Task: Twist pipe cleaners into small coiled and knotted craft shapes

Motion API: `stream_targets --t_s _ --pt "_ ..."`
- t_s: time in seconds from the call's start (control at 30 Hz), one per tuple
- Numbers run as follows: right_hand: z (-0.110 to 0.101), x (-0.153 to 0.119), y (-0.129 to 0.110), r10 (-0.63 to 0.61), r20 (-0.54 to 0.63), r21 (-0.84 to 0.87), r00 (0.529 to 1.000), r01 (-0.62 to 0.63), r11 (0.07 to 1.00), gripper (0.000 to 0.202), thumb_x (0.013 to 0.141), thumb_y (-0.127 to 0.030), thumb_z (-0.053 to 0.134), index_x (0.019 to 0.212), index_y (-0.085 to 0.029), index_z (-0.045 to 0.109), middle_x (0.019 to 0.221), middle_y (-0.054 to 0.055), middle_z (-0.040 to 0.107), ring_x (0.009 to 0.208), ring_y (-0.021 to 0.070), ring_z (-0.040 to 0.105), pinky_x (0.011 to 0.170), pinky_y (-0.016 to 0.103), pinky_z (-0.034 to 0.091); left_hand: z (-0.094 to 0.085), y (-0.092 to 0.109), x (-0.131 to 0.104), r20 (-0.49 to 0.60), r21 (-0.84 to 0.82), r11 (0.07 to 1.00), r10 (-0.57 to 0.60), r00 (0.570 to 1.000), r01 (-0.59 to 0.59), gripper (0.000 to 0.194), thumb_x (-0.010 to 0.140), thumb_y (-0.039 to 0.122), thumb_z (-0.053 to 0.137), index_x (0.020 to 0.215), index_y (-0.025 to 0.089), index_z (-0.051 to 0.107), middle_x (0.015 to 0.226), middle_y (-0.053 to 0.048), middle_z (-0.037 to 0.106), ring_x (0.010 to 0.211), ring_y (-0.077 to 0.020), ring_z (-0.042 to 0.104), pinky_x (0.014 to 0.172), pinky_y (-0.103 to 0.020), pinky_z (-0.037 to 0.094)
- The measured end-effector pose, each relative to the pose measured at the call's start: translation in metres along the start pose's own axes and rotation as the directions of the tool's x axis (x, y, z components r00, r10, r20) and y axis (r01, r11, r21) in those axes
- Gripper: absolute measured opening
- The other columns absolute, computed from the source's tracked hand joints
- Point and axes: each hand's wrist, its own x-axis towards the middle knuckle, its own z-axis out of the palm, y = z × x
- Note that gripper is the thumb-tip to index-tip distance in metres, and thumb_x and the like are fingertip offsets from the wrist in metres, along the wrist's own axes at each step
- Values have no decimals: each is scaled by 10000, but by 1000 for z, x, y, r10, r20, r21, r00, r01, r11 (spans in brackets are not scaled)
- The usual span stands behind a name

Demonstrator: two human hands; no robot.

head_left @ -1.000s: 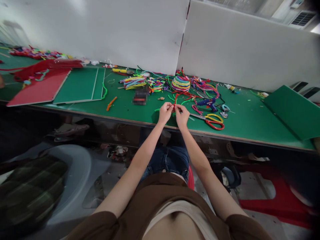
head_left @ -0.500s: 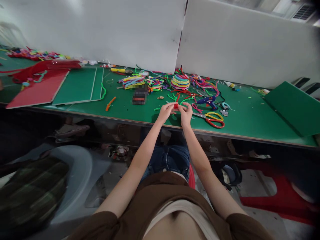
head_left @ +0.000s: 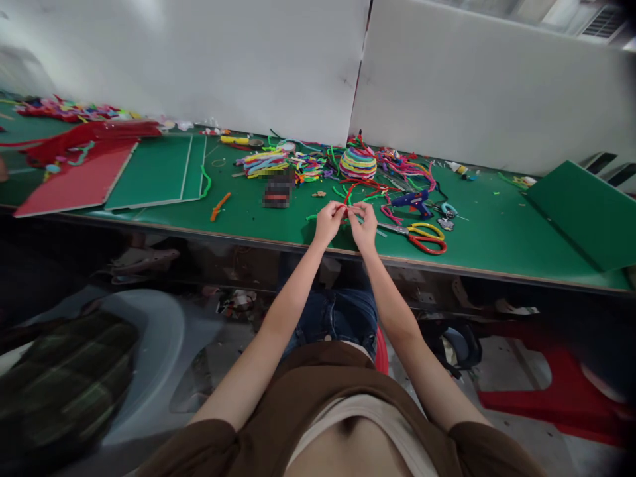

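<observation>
Near the table's front edge, my left hand and my right hand meet, each closed in a pinch. Between their fingertips runs a red pipe cleaner, mostly covered by the fingers. Green pipe cleaners lie just beyond the hands. Right of my right hand rest scissors with one yellow and one red handle. A blue glue gun lies behind them. Farther back stands a ball wound in rainbow stripes.
Bundles of coloured pipe cleaners lie along the back. An orange twisted piece is left of the blurred-out dark box. Green boards lie at left; another green board stands at right. A white partition closes the back.
Both hands have drawn closer together, and the right one has shifted slightly left. The red pipe cleaner now shows less as a bunch and more as a thin strand.
</observation>
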Motion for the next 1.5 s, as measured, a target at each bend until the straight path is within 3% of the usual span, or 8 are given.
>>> stream_targets --t_s 0.13,0.27,0.4,0.67,0.83,0.93,1.13,1.5 --pt "0 -3 -3 -92 -21 -145 996 88 986 161 803 -301 562 941 -226 527 960 52 668 949 184 620 932 374 443 -2 -2 2 -46 -99 994 -51 998 46 231 812 377 606 840 148 617 796 -42 686 719 -145 662 614 -241 532" --pt "-1 -3 5 -5 -144 -100 990 -10 995 192 797 -336 562 941 -210 537 950 55 648 928 180 603 857 350 465 -4 -2 3 -69 -113 991 -80 994 72 244 825 377 593 848 135 608 772 -58 693 681 -151 668 618 -254 525" --pt "-1 -1 13 101 -63 63 993 -97 993 215 755 -360 602 881 -196 540 833 31 633 795 154 609 734 298 490 -4 0 3 -58 -128 990 -65 996 57 195 826 337 598 809 144 575 694 -20 661 616 -112 629 623 -236 514" --pt "1 -3 7 80 59 121 995 -87 989 212 752 -391 618 836 -201 577 814 15 653 788 145 624 723 289 503 -6 5 0 -46 -174 981 -90 995 81 193 807 344 619 819 151 612 665 -3 635 584 -91 585 552 -199 476" --pt "0 -5 4 21 86 151 996 -34 988 256 758 -439 625 872 -210 620 884 27 666 840 152 624 753 299 508 -14 9 -2 138 -296 933 -172 975 206 253 771 400 653 906 186 656 855 -20 673 715 -103 626 523 -172 458" --pt "-1 -5 4 16 71 145 997 -26 989 270 760 -469 617 851 -215 636 864 26 664 826 158 620 743 311 510 -16 10 -3 211 -327 912 -185 960 248 259 744 390 686 918 199 676 839 -13 673 695 -87 614 486 -153 423" --pt "-2 -5 -1 14 61 195 998 -25 980 259 745 -468 635 786 -213 646 795 16 643 762 149 613 666 288 496 -16 14 -6 254 -420 870 -162 954 259 213 704 357 732 819 207 634 732 28 607 648 -59 573 489 -132 426" --pt "2 -7 -4 31 27 135 999 -35 990 266 767 -471 580 749 -206 579 706 2 595 671 136 572 613 280 482 -18 17 -7 290 -336 919 -107 951 206 185 763 343 683 794 211 558 683 46 542 588 -52 535 483 -149 392"
